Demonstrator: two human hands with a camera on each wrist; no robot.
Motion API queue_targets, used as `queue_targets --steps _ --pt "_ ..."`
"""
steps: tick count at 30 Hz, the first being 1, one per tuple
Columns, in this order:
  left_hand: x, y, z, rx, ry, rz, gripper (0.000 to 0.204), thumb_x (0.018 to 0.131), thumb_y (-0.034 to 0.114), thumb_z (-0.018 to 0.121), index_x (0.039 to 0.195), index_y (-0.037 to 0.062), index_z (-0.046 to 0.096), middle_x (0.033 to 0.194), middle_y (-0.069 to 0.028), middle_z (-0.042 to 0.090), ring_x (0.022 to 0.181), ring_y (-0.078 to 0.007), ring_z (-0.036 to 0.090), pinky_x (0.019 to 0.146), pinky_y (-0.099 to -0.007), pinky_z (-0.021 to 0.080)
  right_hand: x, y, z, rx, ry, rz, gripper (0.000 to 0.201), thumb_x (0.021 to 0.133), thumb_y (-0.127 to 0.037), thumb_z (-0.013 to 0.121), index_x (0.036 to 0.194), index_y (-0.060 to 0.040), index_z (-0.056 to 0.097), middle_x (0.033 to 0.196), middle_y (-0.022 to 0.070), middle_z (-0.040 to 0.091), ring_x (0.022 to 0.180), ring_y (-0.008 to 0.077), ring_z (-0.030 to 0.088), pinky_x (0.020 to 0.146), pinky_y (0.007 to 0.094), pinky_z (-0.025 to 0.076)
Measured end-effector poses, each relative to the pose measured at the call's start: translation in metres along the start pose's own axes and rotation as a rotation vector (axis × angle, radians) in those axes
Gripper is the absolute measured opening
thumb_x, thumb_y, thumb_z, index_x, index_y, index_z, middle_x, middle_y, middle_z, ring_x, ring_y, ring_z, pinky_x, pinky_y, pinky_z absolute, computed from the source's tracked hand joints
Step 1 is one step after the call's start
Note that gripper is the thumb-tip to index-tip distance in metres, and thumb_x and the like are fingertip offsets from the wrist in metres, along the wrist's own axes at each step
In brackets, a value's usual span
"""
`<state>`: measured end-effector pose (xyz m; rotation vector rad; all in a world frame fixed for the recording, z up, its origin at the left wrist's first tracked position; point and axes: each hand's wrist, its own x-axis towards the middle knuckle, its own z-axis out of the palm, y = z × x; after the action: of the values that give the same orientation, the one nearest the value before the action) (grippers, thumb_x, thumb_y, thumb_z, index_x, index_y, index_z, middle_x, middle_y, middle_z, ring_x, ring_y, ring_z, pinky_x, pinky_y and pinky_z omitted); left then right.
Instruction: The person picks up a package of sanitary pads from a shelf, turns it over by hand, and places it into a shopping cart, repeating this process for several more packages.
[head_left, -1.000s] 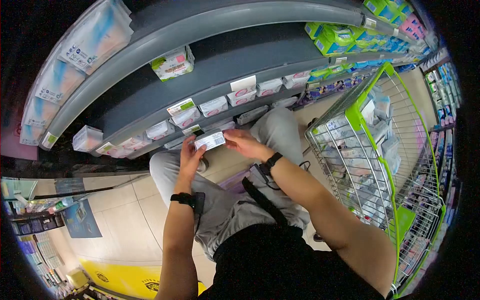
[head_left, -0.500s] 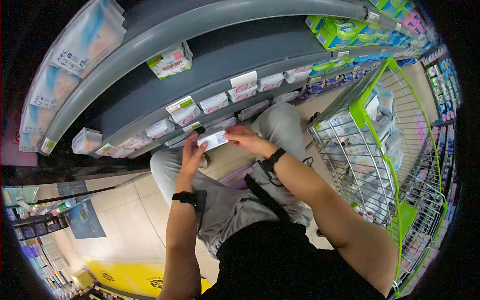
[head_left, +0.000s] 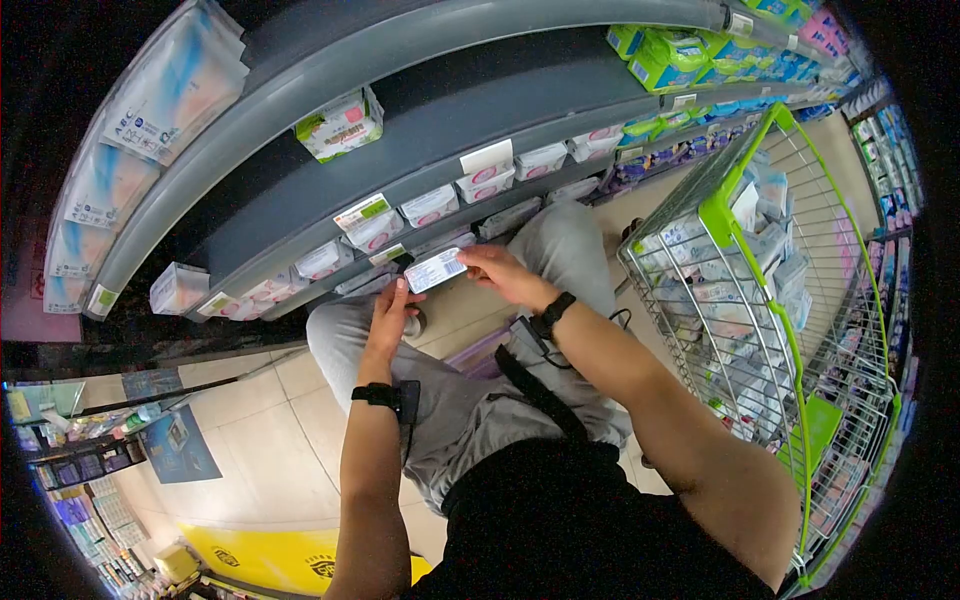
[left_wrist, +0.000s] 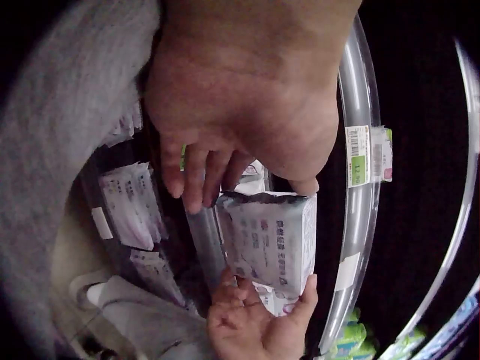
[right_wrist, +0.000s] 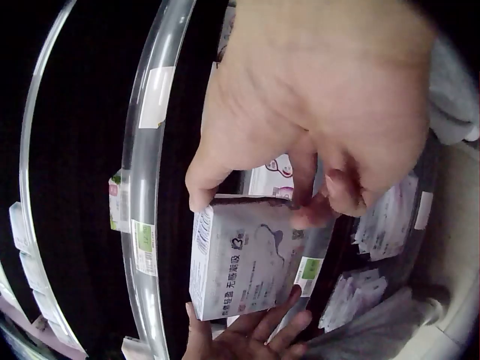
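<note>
A small white pack [head_left: 435,270] with printed text is held over the gap between the person's knees. The right hand [head_left: 497,277] pinches one end; in the right wrist view the thumb of that hand [right_wrist: 315,112] is at one side of the pack [right_wrist: 244,259] and its fingers at the other. At the opposite end is the left hand [head_left: 388,318], its fingers loosely extended and its thumb at the pack's edge. The left wrist view shows this hand [left_wrist: 244,112] above the pack [left_wrist: 270,240], fingers not wrapped round it.
Shelves with rows of white packs [head_left: 430,205] curve ahead, with a green-and-white pack [head_left: 340,125] on the shelf above. A wire cart with a green frame [head_left: 715,225], holding many packs, stands at the right. Tiled floor [head_left: 240,430] lies at the left.
The left hand has loosened from the pack, its thumb moving off the face to the edge. The right hand keeps its pinch, and the pack has shifted slightly up and right.
</note>
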<state>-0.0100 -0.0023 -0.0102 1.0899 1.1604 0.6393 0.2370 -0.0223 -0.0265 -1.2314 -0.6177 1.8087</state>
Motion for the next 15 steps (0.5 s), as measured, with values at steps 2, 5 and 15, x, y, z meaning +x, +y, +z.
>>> queue_targets --steps 2,5,15 --pt "0.003 0.001 -0.003 -0.016 -0.022 -0.017 0.055 0.1 0.047 0.044 0.12 -0.0029 0.057 0.11 -0.0105 0.066 0.093 -0.0178 0.066 0.071 -0.0279 0.049 -0.002 -0.006 0.001 -0.02 -0.035 0.051 0.03 0.087 -0.037 0.07 0.103 -0.0117 0.067 0.083 -0.0071 0.059 0.072 0.0031 0.054 0.056 0.0199 0.036" --pt "0.007 -0.006 -0.007 -0.063 0.008 -0.04 0.056 0.1 0.047 0.045 0.119 -0.0046 0.057 0.109 -0.0107 0.066 0.091 -0.0187 0.068 0.07 -0.0284 0.049 -0.007 -0.009 0.004 -0.152 -0.049 0.094 0.035 0.086 -0.041 0.071 0.103 -0.0105 0.067 0.085 -0.0053 0.06 0.071 0.0044 0.054 0.055 0.0203 0.035" --pt "0.009 -0.032 -0.02 -0.002 -0.082 -0.152 0.06 0.099 0.049 0.046 0.122 -0.0054 0.054 0.115 -0.0132 0.063 0.094 -0.0211 0.067 0.076 -0.0292 0.047 -0.004 0.0 -0.004 -0.35 -0.108 -0.048 0.049 0.084 -0.053 0.067 0.105 -0.0089 0.069 0.087 -0.0031 0.066 0.069 0.0061 0.058 0.055 0.0216 0.039"
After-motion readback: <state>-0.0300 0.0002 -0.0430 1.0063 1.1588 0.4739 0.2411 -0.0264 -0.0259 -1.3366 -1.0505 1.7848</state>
